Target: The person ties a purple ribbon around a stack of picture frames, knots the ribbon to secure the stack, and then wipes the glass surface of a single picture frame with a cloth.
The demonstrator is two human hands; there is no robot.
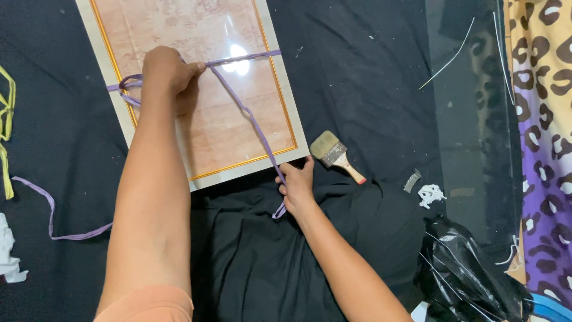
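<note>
Left hand [168, 70]: fingers clamped on purple ribbon [250, 119] over the frame [202, 119].
Right hand [296, 188]: fingers pinch the ribbon's end.
Risk: slack could slide the ribbon off the glossy corner.

Paintbrush [336, 154]: wooden handle, red tip, lying on black cloth [369, 71].
Yellow strips [6, 128]: left edge.
White scraps [430, 194]: near a small grey clip [412, 180].
Black plastic bag [468, 274]: lower right, crumpled.
Leopard-print fabric [545, 119]: right edge, yellow above, purple below.
</note>
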